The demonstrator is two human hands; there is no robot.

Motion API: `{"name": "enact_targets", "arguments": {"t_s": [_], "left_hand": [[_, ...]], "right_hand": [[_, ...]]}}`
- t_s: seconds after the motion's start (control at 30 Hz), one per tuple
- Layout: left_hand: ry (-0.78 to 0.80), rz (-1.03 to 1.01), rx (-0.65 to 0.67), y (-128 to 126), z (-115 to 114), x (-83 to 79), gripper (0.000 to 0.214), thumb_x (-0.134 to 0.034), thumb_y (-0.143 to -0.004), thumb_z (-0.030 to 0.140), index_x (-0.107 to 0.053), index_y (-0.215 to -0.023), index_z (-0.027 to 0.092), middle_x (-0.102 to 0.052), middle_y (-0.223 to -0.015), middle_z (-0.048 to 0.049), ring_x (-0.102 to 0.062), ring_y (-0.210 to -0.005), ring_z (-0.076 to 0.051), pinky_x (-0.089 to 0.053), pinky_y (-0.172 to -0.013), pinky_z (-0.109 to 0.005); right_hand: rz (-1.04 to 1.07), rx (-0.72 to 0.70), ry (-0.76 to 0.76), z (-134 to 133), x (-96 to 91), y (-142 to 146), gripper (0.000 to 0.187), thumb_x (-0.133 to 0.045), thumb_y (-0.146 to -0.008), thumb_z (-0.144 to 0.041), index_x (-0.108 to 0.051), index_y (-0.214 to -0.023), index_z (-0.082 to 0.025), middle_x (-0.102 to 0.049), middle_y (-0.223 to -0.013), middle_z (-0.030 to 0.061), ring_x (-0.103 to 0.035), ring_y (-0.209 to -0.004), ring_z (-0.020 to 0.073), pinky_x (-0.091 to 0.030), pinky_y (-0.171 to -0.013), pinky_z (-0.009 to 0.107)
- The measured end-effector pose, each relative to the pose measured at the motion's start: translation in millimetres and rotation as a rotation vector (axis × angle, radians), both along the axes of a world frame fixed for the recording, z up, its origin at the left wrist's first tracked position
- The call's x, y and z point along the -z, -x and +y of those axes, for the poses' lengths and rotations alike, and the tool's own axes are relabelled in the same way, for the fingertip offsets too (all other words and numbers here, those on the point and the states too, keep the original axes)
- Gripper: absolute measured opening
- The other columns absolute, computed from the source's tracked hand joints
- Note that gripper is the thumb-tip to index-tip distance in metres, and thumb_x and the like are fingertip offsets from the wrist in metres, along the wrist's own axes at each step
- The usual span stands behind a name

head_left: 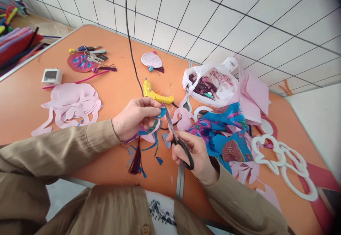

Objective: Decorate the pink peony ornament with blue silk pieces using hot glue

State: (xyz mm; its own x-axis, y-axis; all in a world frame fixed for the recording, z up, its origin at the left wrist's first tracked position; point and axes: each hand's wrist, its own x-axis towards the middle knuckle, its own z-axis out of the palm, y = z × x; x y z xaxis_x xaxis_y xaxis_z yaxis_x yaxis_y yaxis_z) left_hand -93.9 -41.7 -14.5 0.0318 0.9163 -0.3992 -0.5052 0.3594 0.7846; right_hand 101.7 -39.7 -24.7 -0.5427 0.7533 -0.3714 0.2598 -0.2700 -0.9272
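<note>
My left hand [141,116] pinches a small piece of blue patterned fabric [161,112] between thumb and fingers. In my right hand [193,153] is a pair of scissors [172,126] with black handles, its blades pointing up and away from me against the edge of that piece. Below my left hand lies a pink and blue fabric ornament [146,135], partly hidden by the hand, with a dark purple tassel [137,159]. Small blue scraps [159,160] are scattered around it on the orange table [106,167].
A yellow glue gun [157,94] with a black cord lies just beyond my hands. Blue patterned fabric [226,132], a plastic bag [213,86] and white templates [285,160] crowd the right. Pink cutouts [74,103], a white box [52,76] and keys [94,55] are at left.
</note>
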Motion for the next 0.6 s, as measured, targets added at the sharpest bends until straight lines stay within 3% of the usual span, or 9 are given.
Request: {"name": "enact_targets", "arguments": {"t_s": [0.3, 0.6], "left_hand": [[-0.024, 0.019, 0.060, 0.1, -0.8, 3.5, 0.015, -0.064, -0.083, 0.011, -0.057, -0.070, 0.012, -0.055, -0.048, 0.0006, -0.046, -0.035, -0.006, -0.032, -0.031, -0.012], [-0.004, -0.017, 0.076, 1.3, 0.7, 3.5, 0.017, -0.062, -0.082, 0.009, -0.058, -0.065, 0.012, -0.056, -0.048, -0.0006, -0.048, -0.034, -0.007, -0.034, -0.030, -0.013]], "right_hand": [[-0.024, 0.016, 0.021, -1.9, -2.5, 2.5, 0.026, -0.062, -0.064, -0.038, -0.056, -0.079, -0.018, -0.051, -0.047, -0.0064, -0.046, -0.040, 0.0073, -0.035, -0.040, 0.020], [-0.052, 0.012, 0.035, -1.5, -4.0, 2.6, 0.026, -0.061, -0.063, -0.038, -0.056, -0.079, -0.018, -0.051, -0.047, -0.0069, -0.046, -0.040, 0.0069, -0.035, -0.040, 0.019]]}}
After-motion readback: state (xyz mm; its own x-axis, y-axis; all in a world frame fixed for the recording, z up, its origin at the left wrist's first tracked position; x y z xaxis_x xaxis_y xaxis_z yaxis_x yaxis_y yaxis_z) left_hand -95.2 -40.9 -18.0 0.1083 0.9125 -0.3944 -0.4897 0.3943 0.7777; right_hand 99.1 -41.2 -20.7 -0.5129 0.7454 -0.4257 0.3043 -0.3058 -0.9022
